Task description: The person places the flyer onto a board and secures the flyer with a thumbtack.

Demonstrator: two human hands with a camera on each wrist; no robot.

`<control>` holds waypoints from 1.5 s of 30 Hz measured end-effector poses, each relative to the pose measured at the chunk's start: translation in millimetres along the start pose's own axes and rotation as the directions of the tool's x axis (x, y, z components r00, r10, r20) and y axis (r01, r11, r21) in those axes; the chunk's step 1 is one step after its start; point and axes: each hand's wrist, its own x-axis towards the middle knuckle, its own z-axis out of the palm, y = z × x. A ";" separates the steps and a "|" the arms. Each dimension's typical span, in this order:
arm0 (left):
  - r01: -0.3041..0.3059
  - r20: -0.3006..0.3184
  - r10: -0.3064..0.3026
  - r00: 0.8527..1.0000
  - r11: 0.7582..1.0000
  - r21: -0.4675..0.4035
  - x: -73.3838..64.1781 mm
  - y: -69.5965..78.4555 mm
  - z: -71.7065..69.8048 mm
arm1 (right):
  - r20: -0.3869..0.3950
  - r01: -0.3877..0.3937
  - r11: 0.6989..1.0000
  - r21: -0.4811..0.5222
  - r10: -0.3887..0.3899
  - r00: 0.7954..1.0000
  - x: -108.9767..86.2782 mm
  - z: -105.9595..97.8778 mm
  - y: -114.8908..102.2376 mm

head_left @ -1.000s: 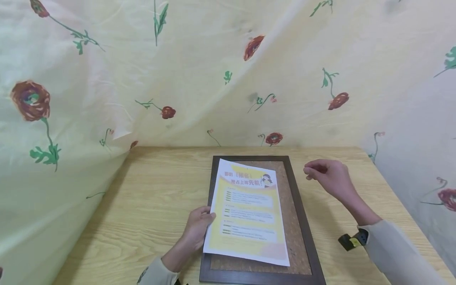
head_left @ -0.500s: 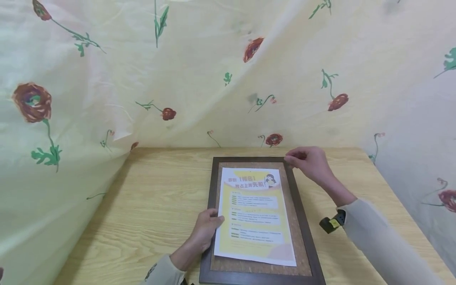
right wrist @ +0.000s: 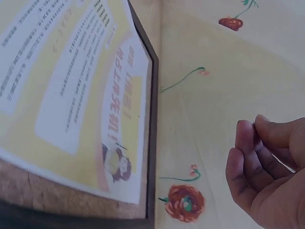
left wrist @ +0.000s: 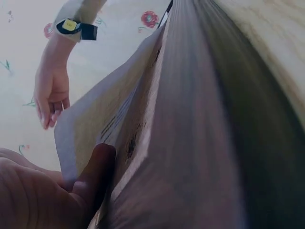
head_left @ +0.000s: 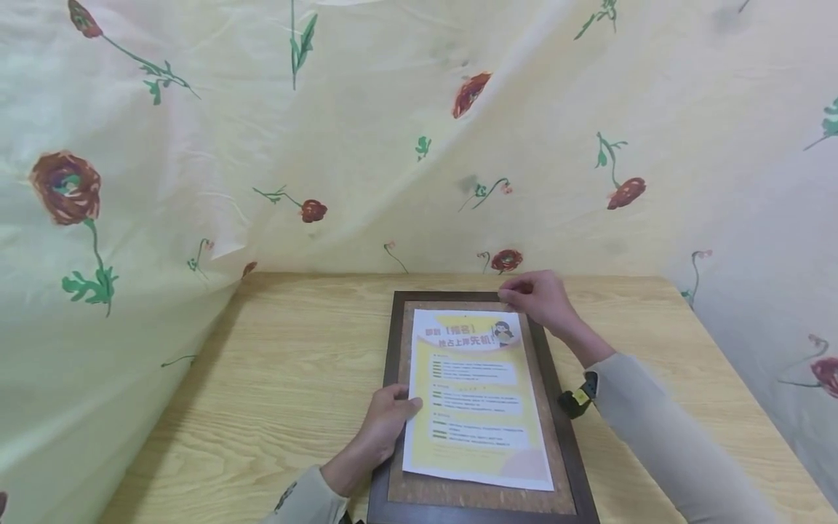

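Observation:
A yellow-and-white printed poster (head_left: 478, 400) lies over a cork board (head_left: 484, 498) with a dark frame (head_left: 569, 437). My left hand (head_left: 389, 422) pinches the poster's left edge, thumb on the printed side; the left wrist view shows the sheet (left wrist: 90, 129) bowed up from the cork. Above the board's top right corner hovers my right hand (head_left: 540, 295), apart from the poster. Its thumb and index finger meet in the right wrist view, where the hand (right wrist: 267, 167) seems to pinch a tiny dark thing (right wrist: 254, 125), too small to identify.
The board lies on a light wooden table (head_left: 281, 364), near its front edge. Floral cloth (head_left: 366, 145) hangs behind the table and along both sides. A dark strap device (head_left: 578, 397) sits on the right wrist.
My right hand has moved left, from beside the board to over its top right corner. The left hand has shifted the poster right, more squarely onto the cork.

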 end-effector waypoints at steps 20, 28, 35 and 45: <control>-0.312 0.079 0.313 0.946 0.824 0.473 -27.4 17.5 -26.3 | 0.062 -0.152 0.987 0.049 0.149 0.987 26.8 31.7 10.5; -0.413 0.330 0.249 0.910 0.500 0.761 -42.5 -2.4 -33.6 | 0.135 -0.221 0.968 0.116 0.205 0.969 37.6 44.3 15.3; -0.448 0.415 0.176 0.893 0.445 0.775 -47.9 -12.7 -31.4 | 0.216 -0.279 0.935 0.220 0.232 0.948 42.9 52.2 30.7; -0.404 0.409 0.065 0.910 0.363 0.840 -48.2 -12.2 -30.2 | 0.212 -0.302 0.949 0.091 0.278 0.937 54.8 71.8 43.5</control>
